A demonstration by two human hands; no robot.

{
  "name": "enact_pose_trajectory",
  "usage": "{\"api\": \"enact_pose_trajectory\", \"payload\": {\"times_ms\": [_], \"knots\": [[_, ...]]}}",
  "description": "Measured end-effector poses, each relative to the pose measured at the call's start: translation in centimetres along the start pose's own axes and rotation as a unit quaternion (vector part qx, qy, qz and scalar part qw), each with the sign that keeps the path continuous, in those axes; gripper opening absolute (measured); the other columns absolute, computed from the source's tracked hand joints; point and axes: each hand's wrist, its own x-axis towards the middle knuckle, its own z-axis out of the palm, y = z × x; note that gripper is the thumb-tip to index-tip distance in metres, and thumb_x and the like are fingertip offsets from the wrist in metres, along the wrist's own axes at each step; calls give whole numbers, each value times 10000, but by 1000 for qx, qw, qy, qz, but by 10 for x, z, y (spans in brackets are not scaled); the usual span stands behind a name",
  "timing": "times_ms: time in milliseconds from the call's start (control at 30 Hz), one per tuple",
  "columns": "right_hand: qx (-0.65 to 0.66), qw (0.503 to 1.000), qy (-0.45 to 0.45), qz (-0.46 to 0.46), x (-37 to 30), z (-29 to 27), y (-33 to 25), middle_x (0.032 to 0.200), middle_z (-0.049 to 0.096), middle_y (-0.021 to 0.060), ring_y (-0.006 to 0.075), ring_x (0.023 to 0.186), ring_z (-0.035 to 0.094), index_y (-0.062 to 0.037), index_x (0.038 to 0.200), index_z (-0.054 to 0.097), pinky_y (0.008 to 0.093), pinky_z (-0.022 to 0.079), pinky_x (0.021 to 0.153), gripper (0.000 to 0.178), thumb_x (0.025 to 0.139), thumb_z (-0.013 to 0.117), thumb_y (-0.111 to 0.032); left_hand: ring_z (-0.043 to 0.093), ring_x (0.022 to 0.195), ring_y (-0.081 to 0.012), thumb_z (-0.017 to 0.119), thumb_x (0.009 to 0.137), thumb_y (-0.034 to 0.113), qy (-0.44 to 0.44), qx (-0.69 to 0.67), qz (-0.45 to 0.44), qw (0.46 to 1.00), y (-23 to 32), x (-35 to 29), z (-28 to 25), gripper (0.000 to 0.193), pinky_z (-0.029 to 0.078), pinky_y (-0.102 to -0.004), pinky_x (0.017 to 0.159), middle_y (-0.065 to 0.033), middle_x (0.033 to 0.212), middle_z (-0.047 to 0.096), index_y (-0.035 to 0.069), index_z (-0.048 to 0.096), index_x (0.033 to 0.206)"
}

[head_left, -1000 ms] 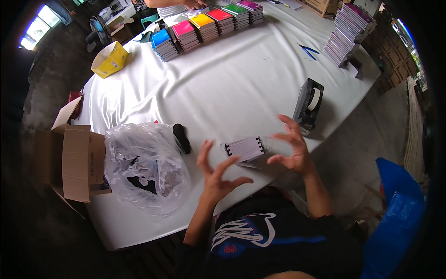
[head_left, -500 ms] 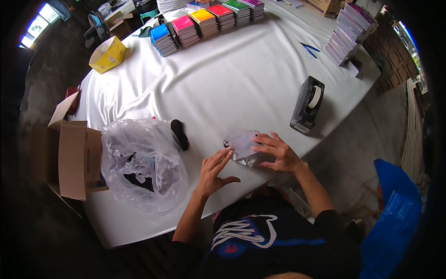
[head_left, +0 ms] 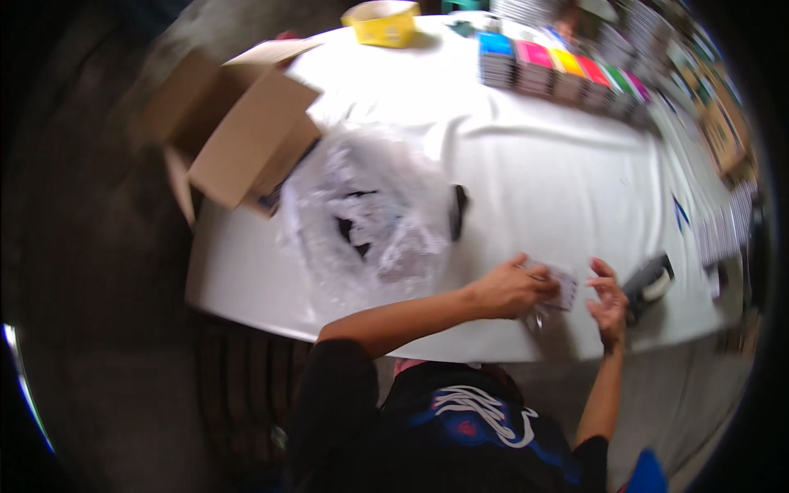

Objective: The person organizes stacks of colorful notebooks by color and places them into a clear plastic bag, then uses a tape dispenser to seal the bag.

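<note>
My left hand [head_left: 511, 291] is closed on the left end of a small pale flat pack [head_left: 565, 287] in clear plastic, held just over the table's near edge. Loose clear plastic hangs below the pack. My right hand [head_left: 608, 302] is just right of it, apart from it, with its fingers spread and nothing in them. Right beside that hand stands a black tape dispenser [head_left: 649, 286] with a pale roll. Motion blur hides the pack's finer detail.
A clear plastic bag [head_left: 374, 222] of crumpled paper lies left, beside an open cardboard box [head_left: 255, 140]. Behind it sits a dark object [head_left: 458, 212]. Coloured notebook stacks [head_left: 534, 70], a yellow container [head_left: 385, 25], blue pliers [head_left: 680, 214] and another stack [head_left: 725, 232] are farther off.
The view has swung left, so the table's things appear farther right. My left hand has closed on the pack, and my right hand has come away from it.
</note>
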Motion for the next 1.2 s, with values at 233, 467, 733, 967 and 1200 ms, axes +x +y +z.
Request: {"api": "enact_pose_trajectory", "payload": {"times_ms": [233, 467, 733, 967, 1200], "knots": [[-7, 975, -140, 172, 49, 10, 3, 1183, 569, 112, 202, 1087, 537, 0, 1221, 505, 332, 426, 909, 467, 757, 553, -19, 433, 1165, -85, 605, 684, 118, 12, -38, 33, 999, 1, -8, -2, 419, 380, -337, 846, 27, 1184, 496, 147, 608, 1102], [-131, 943, -179, 249, 58, 4, -6, 863, 666, 68, 119, 778, 596, -5, 1026, 656, 234, 470, 705, 298, 730, 641, -34, 375, 1258, -126, 671, 627, 120, -26, -61, 8, 998, -11, -7, 1, 672, 351, -373, 937, 21, 1309, 444, 178, 495, 1273], [126, 947, 289, 59, 61, 23, -16, 798, 658, 29, 73, 691, 575, -13, 866, 659, 219, 466, 635, 87, 783, 633, -17, 324, 1303, -157, 710, 594, 123, -105, -116, -15, 988, -16, 2, -10, 761, 325, -431, 959, 15, 1398, 362, 239, 455, 1302], [-246, 781, 529, 222, -95, -76, 64, 875, 584, 17, 138, 815, 526, -38, 955, 602, 292, 441, 691, 326, 808, 678, -319, 169, 1384, -206, 807, 546, 184, -195, -26, -20, 980, -13, 12, -27, 996, 188, -628, 1020, 93, 1486, 213, 425, 299, 1368], [54, 794, 502, 338, -49, -64, 38, 903, 627, 15, 127, 866, 559, -94, 891, 663, 284, 404, 734, 342, 790, 669, -421, 28, 1393, -325, 834, 482, 176, -204, 8, -21, 979, -21, 8, -27, 1136, 85, -713, 1009, 126, 1498, 142, 510, 209, 1369]]}}
